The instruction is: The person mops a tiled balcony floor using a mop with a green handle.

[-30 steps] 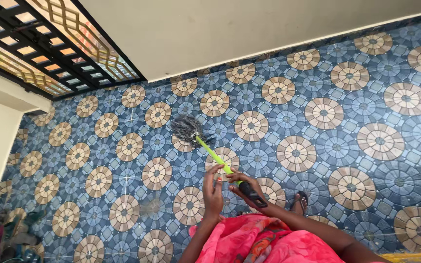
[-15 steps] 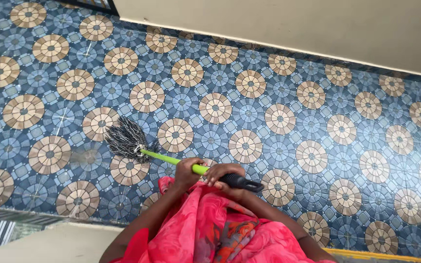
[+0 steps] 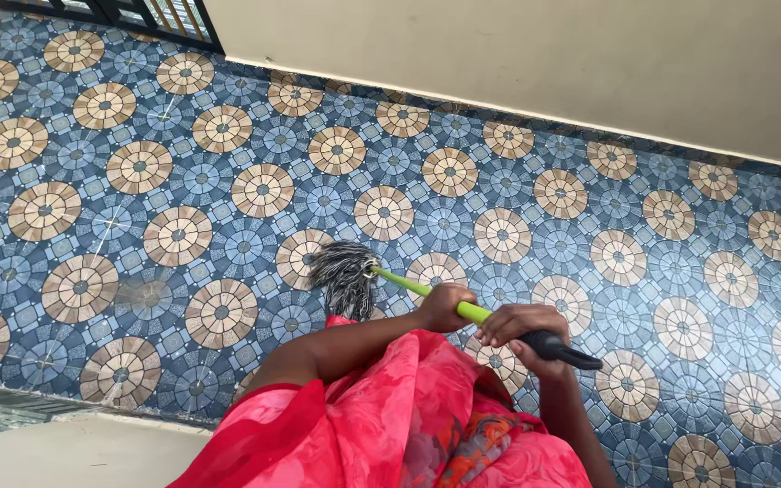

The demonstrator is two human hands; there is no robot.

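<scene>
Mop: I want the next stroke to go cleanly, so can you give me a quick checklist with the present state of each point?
1. Left hand closed round the green handle: ok.
2. Right hand closed on the black end grip: ok.
3. Mop head down on the tiled floor: ok.
4. Floor beyond the mop head free of objects up to the wall: ok.
5. Pink garment clear of the strands: not ok, its edge lies right beside them.
6. Strands wet enough: cannot tell.

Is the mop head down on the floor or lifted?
Down: the mop head's strands lie spread on the tiled floor.
</scene>
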